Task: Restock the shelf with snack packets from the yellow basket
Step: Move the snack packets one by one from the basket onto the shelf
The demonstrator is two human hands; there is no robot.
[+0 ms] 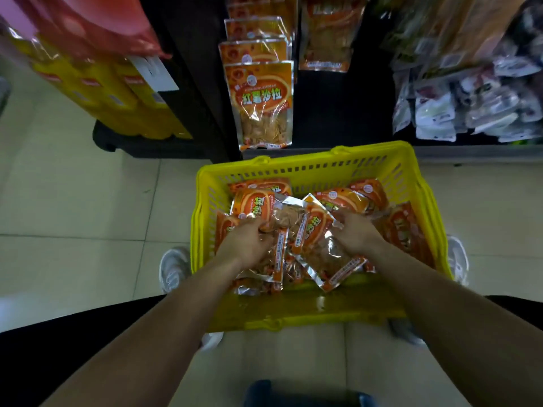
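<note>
A yellow basket [311, 165] stands on the floor in front of me, holding several orange snack packets with clear windows. My left hand [245, 242] is down in the basket, its fingers curled on one orange packet [258, 204] at the left. My right hand [357, 230] grips another orange packet [318, 245] near the middle. On the dark shelf [332, 110] behind the basket, the same orange packets [260, 104] hang in a row one behind another.
Yellow packs [117, 98] are stacked at the left on a black base. White and grey packets [476, 107] fill the shelf at the right. More orange packets [326, 33] hang further back. Tiled floor lies around the basket; my white shoes [173, 268] flank it.
</note>
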